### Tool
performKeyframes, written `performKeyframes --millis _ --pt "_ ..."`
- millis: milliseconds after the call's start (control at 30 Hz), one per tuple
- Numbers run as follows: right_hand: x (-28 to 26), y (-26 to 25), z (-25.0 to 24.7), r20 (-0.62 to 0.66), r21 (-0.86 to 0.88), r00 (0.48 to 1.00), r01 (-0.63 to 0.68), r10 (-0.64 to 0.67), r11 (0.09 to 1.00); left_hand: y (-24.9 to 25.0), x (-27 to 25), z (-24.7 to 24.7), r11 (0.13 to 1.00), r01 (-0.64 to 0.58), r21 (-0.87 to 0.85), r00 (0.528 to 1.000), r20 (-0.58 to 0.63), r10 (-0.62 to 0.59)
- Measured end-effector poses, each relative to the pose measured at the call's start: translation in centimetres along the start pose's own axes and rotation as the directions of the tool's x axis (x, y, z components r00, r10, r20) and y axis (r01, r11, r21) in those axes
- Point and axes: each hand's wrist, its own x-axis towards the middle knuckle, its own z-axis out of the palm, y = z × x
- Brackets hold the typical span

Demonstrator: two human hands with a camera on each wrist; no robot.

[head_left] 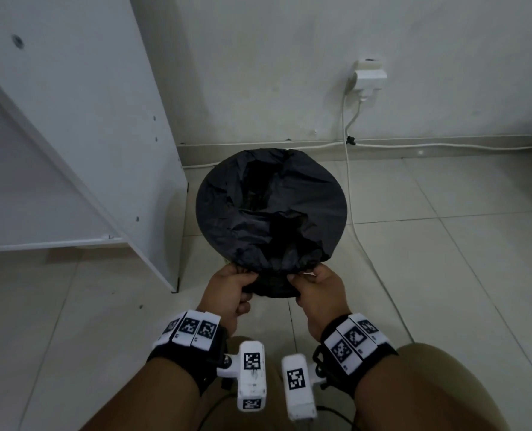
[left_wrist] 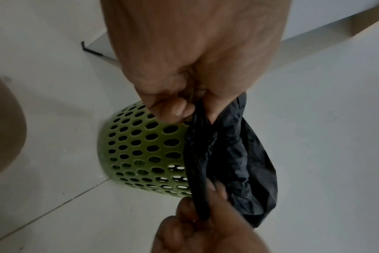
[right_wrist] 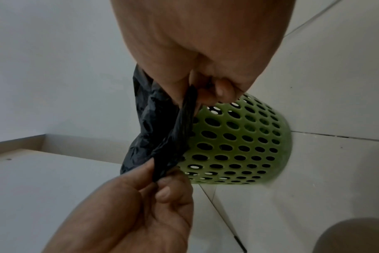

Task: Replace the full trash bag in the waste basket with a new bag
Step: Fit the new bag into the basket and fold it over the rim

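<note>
Left hand (head_left: 231, 289): I pinch the black trash bag's (head_left: 271, 209) near hem.
Right hand (head_left: 319, 290): I pinch it alongside.
Green perforated waste basket (left_wrist: 141, 150): on the floor (head_left: 445, 244), bag draped over it.

A dimly lit room has a floor of large glossy off-white tiles (head_left: 445, 244) meeting a scuffed white plaster wall (head_left: 258, 73) at twelve o'clock, a tall white laminate cabinet (head_left: 72, 135) at ten o'clock, and a white wall socket (head_left: 369, 76) at one o'clock trailing white cables (head_left: 350, 181) along the skirting.
</note>
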Motion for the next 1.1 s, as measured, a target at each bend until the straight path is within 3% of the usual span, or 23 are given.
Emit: performKeyframes --millis 100,267,367,467,600,667,733,800,933,1100 --pt "-0.1 0.1 -0.2 -0.003 0.059 1.000 -0.007 0.007 0.998 0.0 -0.1 0.5 0.998 -0.044 0.043 0.997 -0.067 0.047" --pt "-0.4 0.1 -0.9 0.101 0.066 0.993 -0.065 0.058 0.996 0.3 -0.2 0.3 0.996 -0.069 0.062 0.990 -0.117 0.075" --pt "0.0 0.1 -1.2 0.171 -0.171 0.984 0.086 -0.056 0.982 0.4 -0.5 -0.1 0.994 -0.083 0.075 0.990 -0.107 0.091" --pt "0.0 -0.1 -1.2 0.273 -0.393 0.952 0.243 -0.141 0.887 0.3 -0.9 -0.3 0.989 -0.110 0.103 0.988 -0.096 0.120" --pt "0.4 0.4 -0.1 0.243 -0.315 0.968 0.141 -0.063 0.939 -0.6 -1.9 0.1 0.972 -0.181 0.151 0.979 -0.063 0.192" --pt "0.1 0.0 0.7 0.256 -0.102 0.966 -0.006 0.032 0.995 -0.9 -2.3 0.5 0.968 -0.203 0.148 0.977 -0.038 0.211" --pt "-0.2 -0.3 1.1 0.309 0.026 0.948 -0.091 0.079 0.995 -1.1 -2.4 0.9 0.970 -0.201 0.134 0.979 0.044 0.197" --pt "-0.4 -0.4 1.1 0.331 0.002 0.942 -0.065 0.061 0.998 -1.0 -2.6 1.4 0.976 -0.192 0.107 0.976 0.128 0.178" --pt "-0.3 -0.4 1.1 0.287 -0.045 0.955 -0.066 0.076 0.997 -0.5 -3.0 2.2 0.993 -0.114 -0.019 0.988 0.099 0.115" --pt "-0.1 -0.6 0.8 0.303 -0.021 0.946 -0.112 0.114 0.993 -0.8 -2.1 1.8 0.966 -0.140 0.219 0.989 0.075 0.126"
